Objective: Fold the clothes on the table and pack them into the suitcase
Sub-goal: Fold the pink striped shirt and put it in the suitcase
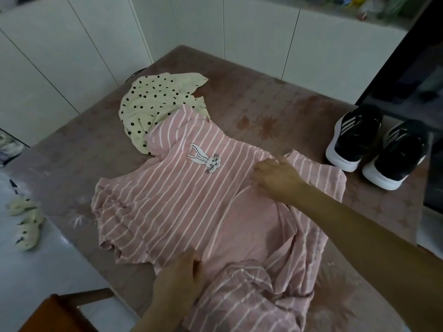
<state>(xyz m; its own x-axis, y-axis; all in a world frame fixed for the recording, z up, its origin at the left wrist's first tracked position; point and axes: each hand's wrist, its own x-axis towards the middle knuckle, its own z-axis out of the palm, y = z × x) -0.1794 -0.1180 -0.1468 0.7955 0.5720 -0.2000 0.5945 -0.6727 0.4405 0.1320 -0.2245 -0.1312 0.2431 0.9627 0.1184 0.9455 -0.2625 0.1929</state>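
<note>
Left hand (177, 281) at 6 o'clock, fingers laid on near cloth of the pink striped garment (182, 195); pinch or press, could not tell. Garment lay spread on the table (275, 97), long axis 11 to 5 o'clock, far end overlapping the polka-dot garment (153, 101). Right hand (275, 178) at 3 o'clock, fingers curled, pinching a ridge of cloth. Judged: right hand nearer for folding that side toward 9 o'clock.

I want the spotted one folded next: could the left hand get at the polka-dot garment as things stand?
Probably yes. The left hand is on the pink striped garment, but nothing stands between it and the polka-dot garment farther back; only that garment's near edge is tucked under the pink one.
</note>
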